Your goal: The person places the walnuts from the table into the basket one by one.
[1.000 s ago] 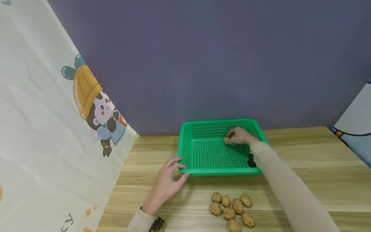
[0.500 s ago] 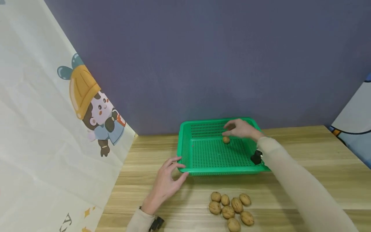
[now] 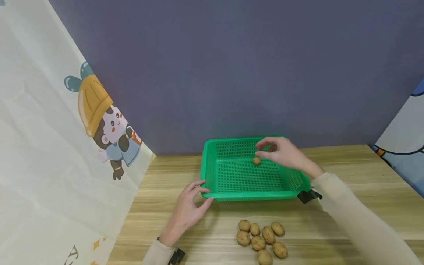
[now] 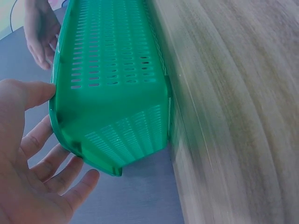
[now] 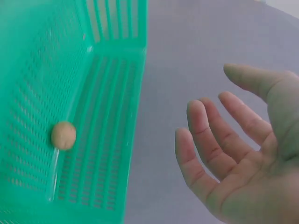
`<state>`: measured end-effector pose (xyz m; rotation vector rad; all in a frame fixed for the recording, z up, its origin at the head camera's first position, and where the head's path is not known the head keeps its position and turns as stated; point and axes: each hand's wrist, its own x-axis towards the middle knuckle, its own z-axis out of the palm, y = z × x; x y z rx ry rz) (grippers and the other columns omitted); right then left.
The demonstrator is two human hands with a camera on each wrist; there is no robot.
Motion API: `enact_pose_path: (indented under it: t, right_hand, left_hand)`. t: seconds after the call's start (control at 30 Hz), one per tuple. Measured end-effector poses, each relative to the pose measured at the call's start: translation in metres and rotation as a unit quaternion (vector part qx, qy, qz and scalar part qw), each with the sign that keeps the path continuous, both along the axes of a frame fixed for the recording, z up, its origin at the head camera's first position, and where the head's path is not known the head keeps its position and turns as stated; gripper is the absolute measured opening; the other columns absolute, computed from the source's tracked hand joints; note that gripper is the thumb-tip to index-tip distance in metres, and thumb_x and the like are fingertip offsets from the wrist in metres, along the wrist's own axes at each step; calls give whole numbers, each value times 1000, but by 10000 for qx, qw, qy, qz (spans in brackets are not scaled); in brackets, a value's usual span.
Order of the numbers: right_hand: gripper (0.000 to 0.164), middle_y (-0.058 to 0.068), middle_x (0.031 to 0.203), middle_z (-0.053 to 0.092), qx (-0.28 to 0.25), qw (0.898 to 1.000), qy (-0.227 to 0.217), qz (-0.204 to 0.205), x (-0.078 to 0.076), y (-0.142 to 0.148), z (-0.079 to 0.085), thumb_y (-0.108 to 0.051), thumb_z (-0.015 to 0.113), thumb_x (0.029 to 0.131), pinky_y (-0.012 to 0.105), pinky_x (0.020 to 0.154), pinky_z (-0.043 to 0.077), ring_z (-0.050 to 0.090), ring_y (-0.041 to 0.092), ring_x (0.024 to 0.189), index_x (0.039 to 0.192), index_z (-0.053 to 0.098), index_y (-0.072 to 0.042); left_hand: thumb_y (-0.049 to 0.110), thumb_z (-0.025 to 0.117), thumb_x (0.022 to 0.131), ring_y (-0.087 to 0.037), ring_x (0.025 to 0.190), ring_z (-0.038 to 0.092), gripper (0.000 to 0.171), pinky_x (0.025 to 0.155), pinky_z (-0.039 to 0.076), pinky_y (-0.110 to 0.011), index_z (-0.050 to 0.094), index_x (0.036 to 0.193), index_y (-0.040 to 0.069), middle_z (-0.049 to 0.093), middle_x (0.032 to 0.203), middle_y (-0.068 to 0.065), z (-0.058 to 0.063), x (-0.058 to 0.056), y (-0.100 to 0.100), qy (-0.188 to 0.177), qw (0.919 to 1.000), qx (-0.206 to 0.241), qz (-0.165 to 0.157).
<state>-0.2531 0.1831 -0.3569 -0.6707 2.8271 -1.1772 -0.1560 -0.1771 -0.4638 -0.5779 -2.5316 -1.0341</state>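
One walnut (image 3: pixel 256 161) lies on the floor of the green plastic basket (image 3: pixel 245 195), near its back wall. My right hand (image 3: pixel 279 151) is raised over the basket's right back part, fingers loosely bent and nothing in them. In the right wrist view the same walnut (image 5: pixel 63 136) sits well away from the spread fingers of the right hand (image 5: pixel 229 154). My left hand (image 3: pixel 188 208) is at the front left corner of the basket. The left wrist view shows its thumb and fingertips touching the rim (image 4: pixel 55 112), the fingers spread and only slightly bent.
Several walnuts (image 3: pixel 258 243) lie grouped on the wooden table (image 3: pixel 159 206) in front of the basket. A dark grey wall (image 3: pixel 232 73) rises close behind it. To the left hangs a white sheet (image 3: pixel 39 147) with a cartoon figure.
My right hand has let go of the walnut, which stays in the basket. That hand has lifted and drawn back to the right. The left hand keeps its place at the corner.
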Motion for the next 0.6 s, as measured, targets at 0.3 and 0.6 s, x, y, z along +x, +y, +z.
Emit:
enact_pose_path:
  t: [0.3,0.6]
  right_hand:
    - [24,8,124,75,-891,9958,-163,153,60,-10,-18,-29,73,103,30,79,61,71,17,101,124,74,-17]
    - [22,8,117,76,-1336,9838,-719,954,106,-8,-42,-21,74,102,29,75,63,71,8,93,122,74,-13]
  left_hand:
    - [23,85,91,-36,140,60,20,115,52,-58,77,107,15,67,144,-10,2,2,-1,2,10000,-18,54]
    - [26,83,93,-37,139,60,21,113,54,-57,77,110,14,66,145,-8,1,3,-1,-44,9999,-121,34]
